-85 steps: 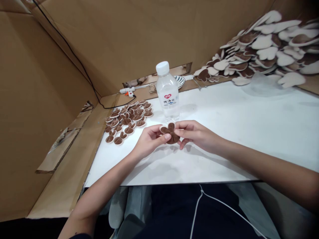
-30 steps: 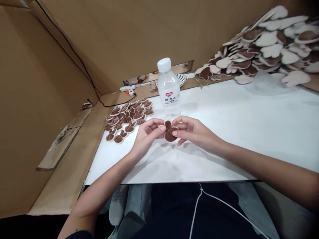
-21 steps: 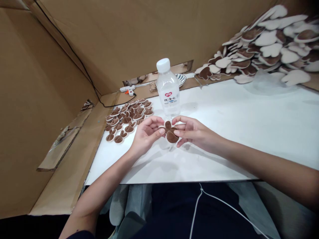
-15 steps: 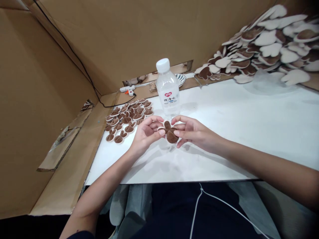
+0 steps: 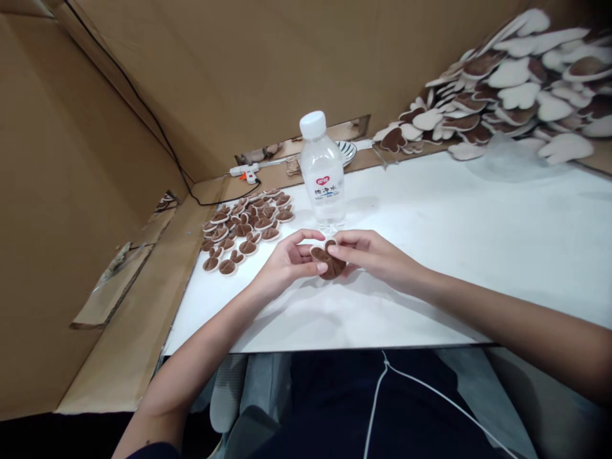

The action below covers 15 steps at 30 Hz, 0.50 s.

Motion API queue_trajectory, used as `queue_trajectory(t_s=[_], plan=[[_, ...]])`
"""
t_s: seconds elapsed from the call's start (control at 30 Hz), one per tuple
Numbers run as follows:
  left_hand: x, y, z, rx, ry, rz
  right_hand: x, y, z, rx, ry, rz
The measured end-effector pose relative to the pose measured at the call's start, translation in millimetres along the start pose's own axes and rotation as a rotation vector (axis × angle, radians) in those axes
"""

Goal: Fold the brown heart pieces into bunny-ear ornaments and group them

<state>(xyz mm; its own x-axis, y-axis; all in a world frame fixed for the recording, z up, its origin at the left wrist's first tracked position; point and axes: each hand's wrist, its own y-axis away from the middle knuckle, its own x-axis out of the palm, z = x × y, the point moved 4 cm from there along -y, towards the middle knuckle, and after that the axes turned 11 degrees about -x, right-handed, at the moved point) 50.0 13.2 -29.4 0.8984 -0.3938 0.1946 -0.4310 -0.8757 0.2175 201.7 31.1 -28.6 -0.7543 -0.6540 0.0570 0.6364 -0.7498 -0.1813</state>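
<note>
Between my two hands, just above the white table, is a small brown plush piece [image 5: 329,264] with a pale edge and rounded, ear-like lobes. My left hand [image 5: 291,258] grips its left side, thumb on the brown face and fingers behind. On the other side, my right hand [image 5: 366,252] pinches one upper lobe between thumb and fingers. Parts of the piece are hidden by the fingers. Similar brown plush pieces [image 5: 241,228] lie in a cluster left of my hands. Right behind my hands stands a clear water bottle [image 5: 322,172] with a white cap.
A large heap of brown and white plush cut-outs [image 5: 521,95] rises at the back right, near a translucent plastic bag [image 5: 511,159]. A white glue gun [image 5: 246,172] with a black cable rests at the back left. A striped plate [image 5: 347,152] sits behind the bottle. Cardboard walls [image 5: 287,64] enclose the table.
The plush piece has turned and tilted between my fingers, its lobes now closer together. My right hand has shifted its hold onto the upper lobe. The bottle and the cluster stay put.
</note>
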Motion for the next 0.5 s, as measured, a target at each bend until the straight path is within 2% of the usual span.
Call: queue_trajectory(t_s=[0.2, 0.33, 0.5], plan=[[2.0, -0.7, -1.2, 0.001, 0.060, 0.057, 0.5, 0.0, -2.5, -0.016, -0.092, 0.030], [0.7, -0.2, -1.2, 0.008, 0.052, 0.026, -0.4, -0.6, -4.9, -0.026, -0.130, 0.005], [1.3, 0.0, 0.0, 0.049, -0.096, -0.042, -5.1, -2.1, -6.1, -0.035, -0.136, -0.102]])
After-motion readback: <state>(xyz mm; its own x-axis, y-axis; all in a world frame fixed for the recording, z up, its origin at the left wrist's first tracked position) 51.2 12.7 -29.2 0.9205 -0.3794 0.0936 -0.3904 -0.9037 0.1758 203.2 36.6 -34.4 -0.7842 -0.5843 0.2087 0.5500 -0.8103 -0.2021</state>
